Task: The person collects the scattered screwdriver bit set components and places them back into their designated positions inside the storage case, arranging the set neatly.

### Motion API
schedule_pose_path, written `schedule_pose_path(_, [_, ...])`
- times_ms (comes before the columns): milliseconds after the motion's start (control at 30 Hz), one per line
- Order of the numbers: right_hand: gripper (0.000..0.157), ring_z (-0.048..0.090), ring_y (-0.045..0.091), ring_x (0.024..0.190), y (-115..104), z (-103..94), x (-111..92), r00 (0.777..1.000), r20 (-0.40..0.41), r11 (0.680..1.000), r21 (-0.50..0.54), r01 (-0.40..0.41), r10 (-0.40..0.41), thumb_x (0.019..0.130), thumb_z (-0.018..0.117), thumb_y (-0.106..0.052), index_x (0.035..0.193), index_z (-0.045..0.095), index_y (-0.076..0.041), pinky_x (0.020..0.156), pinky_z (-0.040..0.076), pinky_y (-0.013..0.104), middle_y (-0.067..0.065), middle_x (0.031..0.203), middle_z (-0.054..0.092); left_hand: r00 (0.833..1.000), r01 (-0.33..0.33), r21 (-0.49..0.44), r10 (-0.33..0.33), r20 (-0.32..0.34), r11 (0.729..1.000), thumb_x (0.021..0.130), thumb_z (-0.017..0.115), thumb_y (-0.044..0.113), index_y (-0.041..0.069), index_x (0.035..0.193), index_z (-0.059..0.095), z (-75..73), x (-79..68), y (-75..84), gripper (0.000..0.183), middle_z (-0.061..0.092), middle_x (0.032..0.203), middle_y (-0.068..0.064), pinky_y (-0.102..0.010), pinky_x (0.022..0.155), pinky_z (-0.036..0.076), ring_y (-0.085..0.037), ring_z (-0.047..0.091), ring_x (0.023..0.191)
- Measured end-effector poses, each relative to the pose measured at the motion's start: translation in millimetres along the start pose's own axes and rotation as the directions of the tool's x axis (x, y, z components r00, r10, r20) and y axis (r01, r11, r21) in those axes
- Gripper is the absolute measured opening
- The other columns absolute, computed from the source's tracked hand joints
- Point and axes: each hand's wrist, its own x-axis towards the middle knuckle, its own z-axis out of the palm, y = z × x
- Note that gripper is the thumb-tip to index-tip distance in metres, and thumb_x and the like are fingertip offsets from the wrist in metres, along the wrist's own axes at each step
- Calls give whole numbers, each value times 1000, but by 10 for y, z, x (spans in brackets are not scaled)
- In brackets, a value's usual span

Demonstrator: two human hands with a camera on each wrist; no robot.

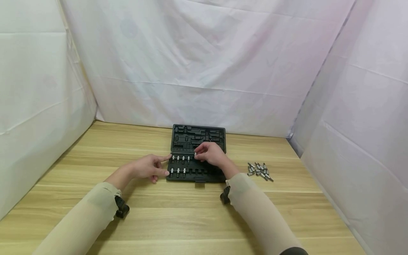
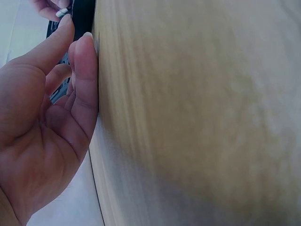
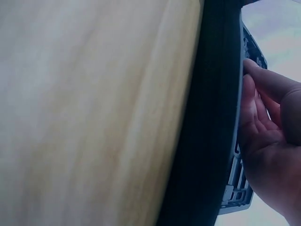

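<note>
A black tool case (image 1: 211,176) lies opened out on the table, its moulded lid (image 1: 199,129) at the back. Several silver bit sockets (image 1: 178,171) sit in two rows in slots of the front half, on its left side. My right hand (image 1: 211,154) pinches another bit socket (image 1: 195,154) over the back row, near the hinge. At the case's left edge, my left hand (image 1: 148,168) touches it with thumb and forefinger stretched out. In the right wrist view the fingertips (image 3: 249,66) come together, and the piece between them is hidden.
To the right of the case, a loose pile of bit sockets (image 1: 259,171) lies on the wooden table (image 1: 178,216). White cloth (image 1: 197,71) hangs behind and on both sides. Small dark cameras (image 1: 122,207) are strapped at both wrists.
</note>
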Motion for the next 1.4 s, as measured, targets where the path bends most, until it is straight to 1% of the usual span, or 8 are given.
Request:
schedule_pose_path(167, [18,73,17,91,-11,18,25,1000,-3,995,-101,-12,12,102,81,-16,119,80,-11,83,67,35,7,111,78,1000,-1,-7,1,2,1000,104,78,23,16,175,25,8,-8,19,89,57,99,-12,-36,71,68,-20,64,74])
schedule_pose_path(333, [18,72,17,91,-15,27,37,1000,-1,990,-136,-21,21,103,79,-17,120,81,-13,83,66,35,5,110,78,1000,1,-8,-1,3,1000,104,78,23,17,175,26,7,-2,23,89,58,100,-13,-36,72,68,-20,65,74])
schedule_pose_path(533, [21,73,16,91,-35,23,52,999,18,988,-148,-38,41,101,82,-18,121,81,-12,82,65,34,4,107,78,1000,-7,-11,7,3,1000,104,79,23,16,175,25,5,2,12,89,58,99,-13,-35,71,68,-20,65,74])
schedule_pose_path(700, [19,71,15,93,-50,30,56,999,21,985,-169,-41,45,101,82,-19,120,82,-13,83,63,34,3,106,78,1000,-10,-15,10,2,1000,104,79,22,16,175,25,1,4,5,89,58,98,-12,-35,70,68,-20,65,73])
schedule_pose_path(933, [19,71,18,101,-29,24,48,999,33,981,-193,-32,39,101,82,-20,120,83,-17,94,64,42,1,112,79,1000,-10,-16,10,0,1000,104,79,22,15,175,26,3,6,1,89,58,100,-13,-35,71,68,-20,65,74])
schedule_pose_path(1100, [19,72,19,107,-2,14,45,998,54,981,-190,-32,43,101,83,-22,120,83,-19,99,64,45,0,116,80,1000,-8,-13,8,0,1000,104,79,23,16,175,27,9,9,-11,88,58,100,-14,-36,72,68,-20,66,74])
schedule_pose_path(1400, [20,72,19,109,28,-3,44,997,69,988,-155,-23,34,101,82,-23,121,83,-20,99,64,45,0,118,79,1000,-9,-10,9,-5,1000,103,79,23,16,174,27,12,16,-19,88,58,100,-13,-35,71,68,-20,65,74])
